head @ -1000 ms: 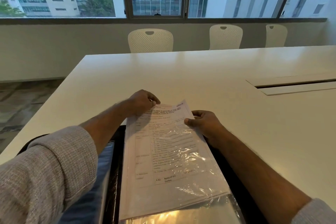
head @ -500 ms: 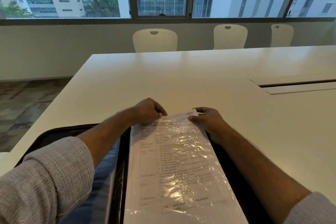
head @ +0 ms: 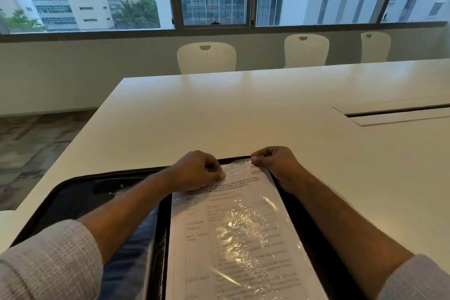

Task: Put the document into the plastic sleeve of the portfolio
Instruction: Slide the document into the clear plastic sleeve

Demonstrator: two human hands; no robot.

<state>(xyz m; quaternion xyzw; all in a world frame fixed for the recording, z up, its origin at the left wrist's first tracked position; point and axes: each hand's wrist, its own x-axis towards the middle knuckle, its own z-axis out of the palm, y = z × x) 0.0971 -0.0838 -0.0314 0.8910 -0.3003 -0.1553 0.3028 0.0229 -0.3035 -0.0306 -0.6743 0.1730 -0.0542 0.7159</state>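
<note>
Both hands have slid farther up the page since a second ago, and the document [head: 233,231] now lies fully under the shiny plastic sleeve [head: 246,224], its top edge level with the far rim of the black portfolio [head: 80,192]. At the top left corner, the left hand [head: 194,170] pinches the sleeve with curled fingers, thumb pressed on the plastic. At the top right corner, the right hand [head: 277,163] pinches the sleeve edge between thumb and forefinger. Open on the near edge of the white table [head: 243,109], the portfolio shows a bluish left page. White chairs [head: 206,57] stand behind.
</note>
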